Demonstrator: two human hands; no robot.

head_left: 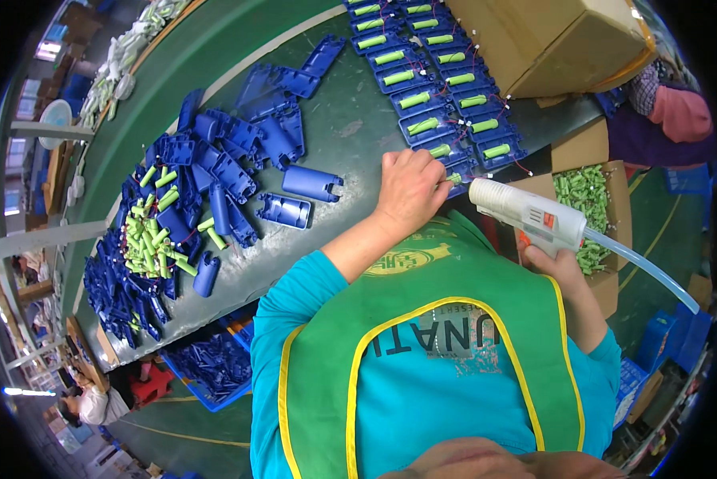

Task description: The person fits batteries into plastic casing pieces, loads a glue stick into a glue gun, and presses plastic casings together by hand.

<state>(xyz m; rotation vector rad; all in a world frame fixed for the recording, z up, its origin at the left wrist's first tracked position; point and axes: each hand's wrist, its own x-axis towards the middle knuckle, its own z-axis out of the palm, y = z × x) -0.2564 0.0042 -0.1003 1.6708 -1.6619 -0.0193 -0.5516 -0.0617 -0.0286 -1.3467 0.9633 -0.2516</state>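
Observation:
My left hand (pixel 410 190) presses down on a blue plastic shell with a green battery cell (pixel 454 177) at the table's near edge, fingers curled over it. My right hand (pixel 554 263) grips the handle of a white glue gun (pixel 526 211) whose nozzle points at that cell beside my left fingers. A clear glue stick (pixel 642 267) pokes out of the gun's back. Two rows of blue shells fitted with green cells (pixel 434 80) run away from my hands across the dark green table (pixel 350 132).
A heap of loose blue shells (pixel 231 156) and green cells (pixel 151 239) lies at the left. A cardboard box (pixel 558 40) stands at the far right. An open carton of green cells (pixel 586 195) sits beside the table. A blue crate (pixel 211 367) rests below.

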